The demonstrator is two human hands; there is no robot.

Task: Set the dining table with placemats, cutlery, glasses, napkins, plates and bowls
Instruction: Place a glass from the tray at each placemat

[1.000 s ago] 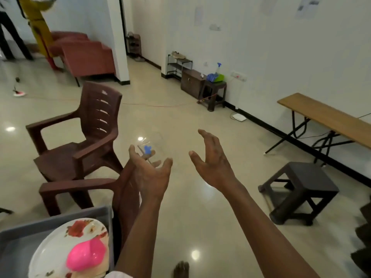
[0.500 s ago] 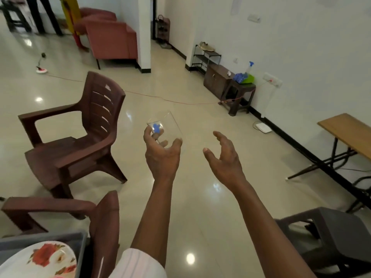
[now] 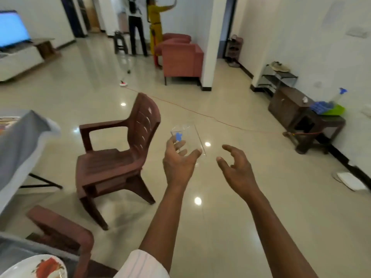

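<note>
My left hand (image 3: pixel 178 159) holds a clear drinking glass (image 3: pixel 188 137) with a small blue sticker, fingers and thumb curled round its base, out over the floor. Just to its right my right hand (image 3: pixel 234 169) hovers with fingers loosely spread and holds nothing. A white plate (image 3: pixel 34 267) with a red flower print shows at the bottom left, lying in a grey tray (image 3: pixel 12 245). The corner of a table under a grey cloth (image 3: pixel 22 141) enters at the left edge.
A brown plastic chair (image 3: pixel 120 153) stands left of my hands, and another chair's arm (image 3: pixel 60 227) is nearer at the lower left. A red cord (image 3: pixel 200 113) crosses the floor. Dark cabinet (image 3: pixel 289 103) and stool with green tray (image 3: pixel 331 111) line the right wall. Two people stand far back.
The view has swung left: the table corner, a TV and the people have come into sight, the bench and grey stool have left it. My left hand still holds the glass.
</note>
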